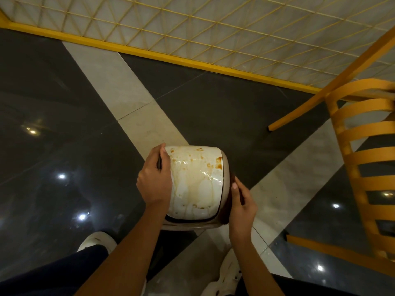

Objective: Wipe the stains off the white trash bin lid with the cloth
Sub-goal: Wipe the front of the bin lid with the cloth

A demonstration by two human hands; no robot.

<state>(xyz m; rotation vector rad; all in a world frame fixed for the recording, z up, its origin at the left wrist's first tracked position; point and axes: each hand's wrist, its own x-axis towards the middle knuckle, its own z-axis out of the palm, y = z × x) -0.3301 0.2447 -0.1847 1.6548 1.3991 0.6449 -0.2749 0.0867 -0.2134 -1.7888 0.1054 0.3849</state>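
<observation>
The white trash bin lid (198, 182) faces up at me in the middle of the view, streaked with brown and yellowish stains and wet drips. It sits on the bin (224, 201), whose beige rim and dark side show on the right. My left hand (155, 180) grips the bin's left edge, fingers curled over it beside the lid. My right hand (242, 205) holds the bin's right side, thumb up along the dark wall. No cloth is visible.
The floor (64, 124) is glossy dark tile crossed by pale bands. A yellow-framed mesh partition (213, 35) runs across the top. A yellow slatted chair (367, 159) stands at the right. My white shoes (96, 242) and dark trouser legs are at the bottom.
</observation>
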